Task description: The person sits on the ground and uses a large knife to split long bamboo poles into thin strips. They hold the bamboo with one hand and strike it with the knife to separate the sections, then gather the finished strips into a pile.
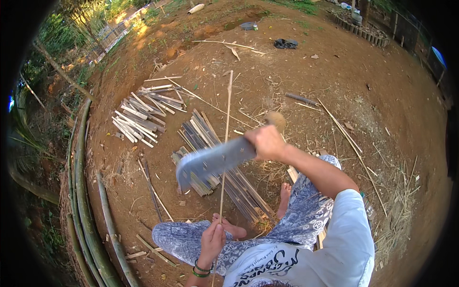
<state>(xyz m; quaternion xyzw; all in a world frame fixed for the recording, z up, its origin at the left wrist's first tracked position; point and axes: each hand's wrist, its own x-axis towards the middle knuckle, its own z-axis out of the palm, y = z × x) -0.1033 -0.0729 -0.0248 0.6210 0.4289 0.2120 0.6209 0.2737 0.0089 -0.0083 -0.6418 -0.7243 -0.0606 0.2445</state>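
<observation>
My right hand [267,142] is wrapped round the handle of a broad machete [217,160], whose wide grey blade reaches to the left and is slightly blurred. The rounded end of its handle [275,119] sticks out beyond my fist. In my left hand [213,239], closed in front of my lap, is a long thin bamboo strip [230,103]. That strip stands roughly upright in the picture and passes behind the blade; whether the two touch, I cannot tell. Under the blade lies a bundle of dark and pale bamboo slats [239,186] on the ground, between my bent legs.
A loose pile of short split bamboo pieces [138,117] lies at the left. Long green bamboo poles [86,201] run along the left edge. A dark short stick [302,99] and thin strips [342,126] lie at the right. A black cloth-like thing [285,43] is farther off.
</observation>
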